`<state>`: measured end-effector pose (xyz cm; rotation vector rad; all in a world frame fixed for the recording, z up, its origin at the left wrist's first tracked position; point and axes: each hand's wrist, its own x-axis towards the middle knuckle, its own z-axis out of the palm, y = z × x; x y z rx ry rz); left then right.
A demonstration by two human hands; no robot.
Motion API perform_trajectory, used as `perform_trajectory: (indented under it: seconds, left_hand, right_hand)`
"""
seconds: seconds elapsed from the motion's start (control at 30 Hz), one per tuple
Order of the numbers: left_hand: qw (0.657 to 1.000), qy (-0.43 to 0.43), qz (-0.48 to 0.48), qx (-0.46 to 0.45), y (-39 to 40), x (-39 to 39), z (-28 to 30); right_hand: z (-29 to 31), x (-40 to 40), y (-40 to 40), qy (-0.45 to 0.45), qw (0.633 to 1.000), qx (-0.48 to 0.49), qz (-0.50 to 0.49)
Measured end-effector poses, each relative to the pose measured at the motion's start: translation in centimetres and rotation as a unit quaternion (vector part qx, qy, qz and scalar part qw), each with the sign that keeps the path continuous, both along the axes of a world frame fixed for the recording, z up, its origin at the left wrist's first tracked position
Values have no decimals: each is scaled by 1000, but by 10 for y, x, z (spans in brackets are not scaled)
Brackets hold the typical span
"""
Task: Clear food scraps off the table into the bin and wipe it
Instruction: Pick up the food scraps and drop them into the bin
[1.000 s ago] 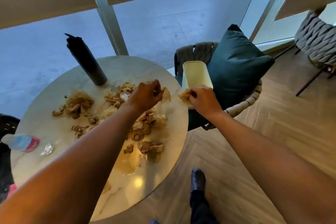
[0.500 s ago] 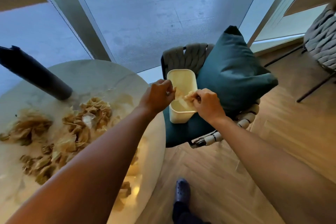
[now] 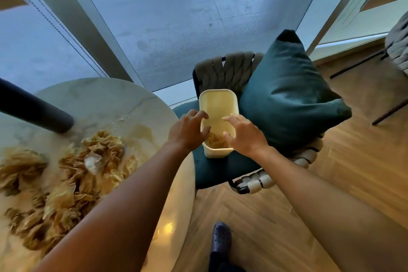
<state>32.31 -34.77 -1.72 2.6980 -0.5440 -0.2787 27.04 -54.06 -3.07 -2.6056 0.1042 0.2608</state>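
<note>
Head view | left hand (image 3: pixel 187 131), right hand (image 3: pixel 244 133): grip apart over bin (image 3: pixel 217 104) | no legible writing

Herringbone wood floor (image 3: pixel 364 161), warm-toned. Woven grey chair (image 3: pixel 227 70) with teal cushion (image 3: pixel 287 99) beside large windows (image 3: pixel 176 28) (cool daylight). 1 more woven chair (image 3: pixel 397 44) far right.

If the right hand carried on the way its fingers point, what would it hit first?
Probably the inside of the cream bin: the right hand hovers open over it, fingers pointing down and forward. Depth is hard to judge.
</note>
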Motion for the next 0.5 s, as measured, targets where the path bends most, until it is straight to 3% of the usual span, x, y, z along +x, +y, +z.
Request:
perform_trajectory:
  seconds: [0.5]
  left_hand:
    - [997,8,36,66,141,-92,38]
  right_hand:
    - [41,-55,101,-31,996,-7,88]
